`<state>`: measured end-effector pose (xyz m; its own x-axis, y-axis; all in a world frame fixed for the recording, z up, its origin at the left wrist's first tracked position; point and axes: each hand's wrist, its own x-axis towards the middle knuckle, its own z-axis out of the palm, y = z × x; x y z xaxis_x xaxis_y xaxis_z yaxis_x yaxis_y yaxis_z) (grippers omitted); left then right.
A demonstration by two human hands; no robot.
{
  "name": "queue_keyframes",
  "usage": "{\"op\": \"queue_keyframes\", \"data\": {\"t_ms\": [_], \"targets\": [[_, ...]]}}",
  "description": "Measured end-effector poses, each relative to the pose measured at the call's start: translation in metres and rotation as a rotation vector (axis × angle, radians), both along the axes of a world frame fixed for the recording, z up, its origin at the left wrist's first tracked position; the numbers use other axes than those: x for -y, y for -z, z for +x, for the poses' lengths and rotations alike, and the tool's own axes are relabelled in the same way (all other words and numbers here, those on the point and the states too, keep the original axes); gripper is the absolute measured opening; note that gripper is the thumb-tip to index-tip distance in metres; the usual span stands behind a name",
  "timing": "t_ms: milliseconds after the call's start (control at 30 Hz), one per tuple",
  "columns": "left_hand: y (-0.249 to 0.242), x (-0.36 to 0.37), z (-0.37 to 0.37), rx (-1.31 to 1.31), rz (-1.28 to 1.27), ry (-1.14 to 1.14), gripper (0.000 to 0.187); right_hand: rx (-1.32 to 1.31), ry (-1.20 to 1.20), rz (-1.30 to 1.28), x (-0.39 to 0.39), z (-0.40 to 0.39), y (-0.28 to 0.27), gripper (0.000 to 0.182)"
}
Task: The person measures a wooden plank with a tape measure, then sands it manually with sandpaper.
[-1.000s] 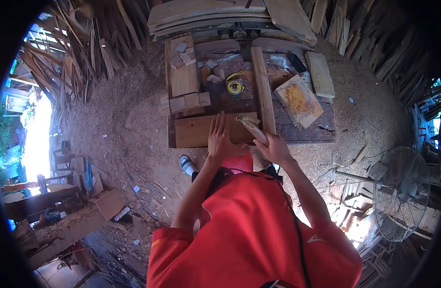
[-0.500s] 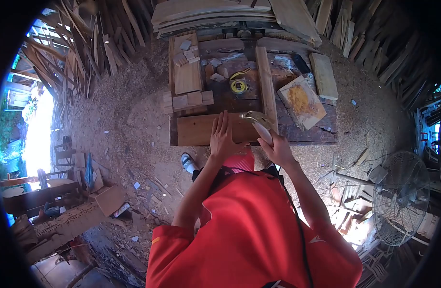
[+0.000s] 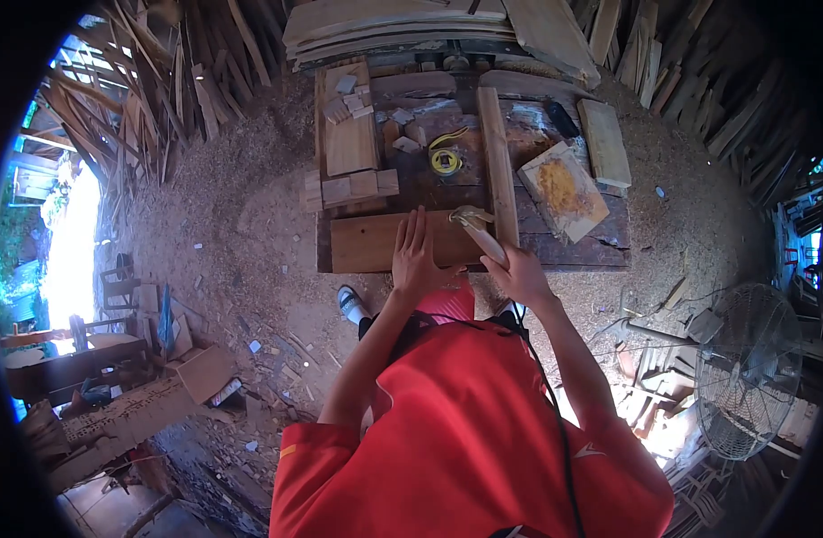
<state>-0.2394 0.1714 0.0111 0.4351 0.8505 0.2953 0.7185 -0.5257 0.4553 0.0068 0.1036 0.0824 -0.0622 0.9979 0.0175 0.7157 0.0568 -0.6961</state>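
Observation:
A brown wooden board (image 3: 367, 242) lies along the near edge of the worktable. My left hand (image 3: 415, 255) rests flat on it, fingers stretched out and thumb apart. In my right hand (image 3: 522, 276), fingers wrapped round the handle, is a hand tool (image 3: 485, 238) with a pale handle and a shiny, yellowish head. That head lies over the board's right part, close to its surface; its exact kind I cannot tell. Just right of the tool, a long narrow wood strip (image 3: 498, 161) runs away from me across the table.
On the worktable (image 3: 555, 255) sit a yellow tape measure (image 3: 446, 161), a stained square board (image 3: 566, 193), a dark object (image 3: 561, 118) and several small wood blocks (image 3: 350, 188). Stacked planks (image 3: 394, 31) stand at the back. A fan (image 3: 749, 372) is at the right.
The tool's head has shifted slightly to the right, and my right hand with it. My left hand stays in place on the board.

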Motion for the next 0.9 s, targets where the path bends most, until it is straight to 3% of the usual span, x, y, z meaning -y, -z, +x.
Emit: {"op": "queue_keyframes", "data": {"t_ms": [167,267,467,567,767,900], "targets": [[-0.001,0.002,0.0,-0.004,-0.002,-0.013,0.125,-0.166,0.036,-0.008,0.004,-0.004,-0.009,0.04],[-0.001,0.001,0.001,-0.013,0.003,-0.012,0.126,0.058,-0.068,-0.103,-0.003,0.0,-0.002,0.039],[0.003,0.002,0.0,-0.002,0.008,-0.01,0.128,-0.207,0.035,0.03,0.0,-0.009,-0.014,0.041],[0.0,0.001,0.0,-0.002,0.0,-0.006,0.129,0.143,-0.066,-0.123,-0.007,0.0,0.001,0.042],[0.003,0.001,0.001,-0.002,0.018,-0.003,0.127,-0.145,0.031,-0.001,-0.004,-0.001,-0.023,0.042],[-0.002,0.0,0.0,-0.003,0.002,-0.001,0.124,0.031,-0.061,-0.11,-0.013,0.005,-0.014,0.039]]}}
